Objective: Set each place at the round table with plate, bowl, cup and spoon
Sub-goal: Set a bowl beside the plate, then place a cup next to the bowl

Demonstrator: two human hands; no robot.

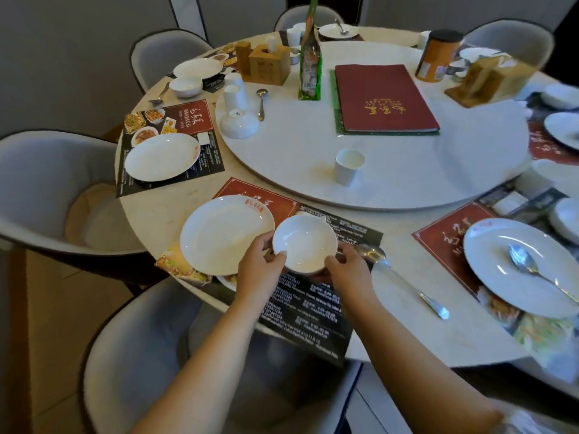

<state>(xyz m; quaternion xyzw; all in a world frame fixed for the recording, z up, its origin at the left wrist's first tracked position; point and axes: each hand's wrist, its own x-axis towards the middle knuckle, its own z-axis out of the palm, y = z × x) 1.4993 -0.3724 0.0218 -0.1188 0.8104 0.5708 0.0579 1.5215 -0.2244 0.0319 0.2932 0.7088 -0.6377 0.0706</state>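
Small round white china bowl (pixel 304 244) is in both hands, just above the dark paper placemat (pixel 313 302) at the near place of the round white marble table (pixel 391 296). The left hand (pixel 261 266) pinches the bowl's left rim with its thumb on top. The right hand (pixel 346 267) holds the right rim, fingers curled under it. The bowl looks lifted a little, but I cannot tell if its bottom touches the mat.

Just to the left is a big flat white plate (pixel 224 234). The bowl's edge is almost touching the plate's edge. If the bowl comes down too far left, it may knock the plate and chip it, or land half on the rim and tip over.

That plate also sits close to the near edge of the table. A bump from the left hand may push it toward the edge, and it may fall and break.

A long shiny metal spoon (pixel 404 278) lies just to the right of the right hand. The right wrist may brush it and slide it away from its spot.

The bowl is smooth and held only by its rim, so it may slip if one hand lets go too soon.

A small white cup (pixel 348 166) stands on the big round turning tray (pixel 438 170), away from this place. I think it has yet to be brought over.
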